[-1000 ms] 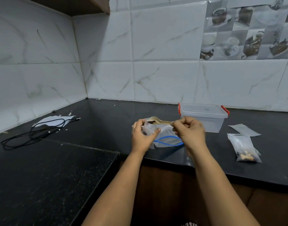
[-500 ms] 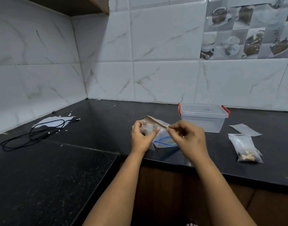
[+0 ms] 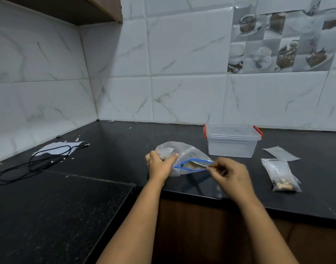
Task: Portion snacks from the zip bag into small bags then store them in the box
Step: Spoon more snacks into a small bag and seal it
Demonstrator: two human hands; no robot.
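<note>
Black counter (image 3: 113, 149), one zip bag (image 3: 190, 155), one box (image 3: 232, 143), two small bags (image 3: 279, 174)

We see a black stone tabletop (image 3: 113, 149) filling the lower frame. At centre right stands a clear lidded box (image 3: 232, 140) with red clips; right of it lie an empty small bag (image 3: 280, 153) and a filled small bag (image 3: 280, 175). At left, a black cable (image 3: 32, 164) crosses white paper (image 3: 54, 148). The zip bag (image 3: 186, 159) rests at centre.
</note>
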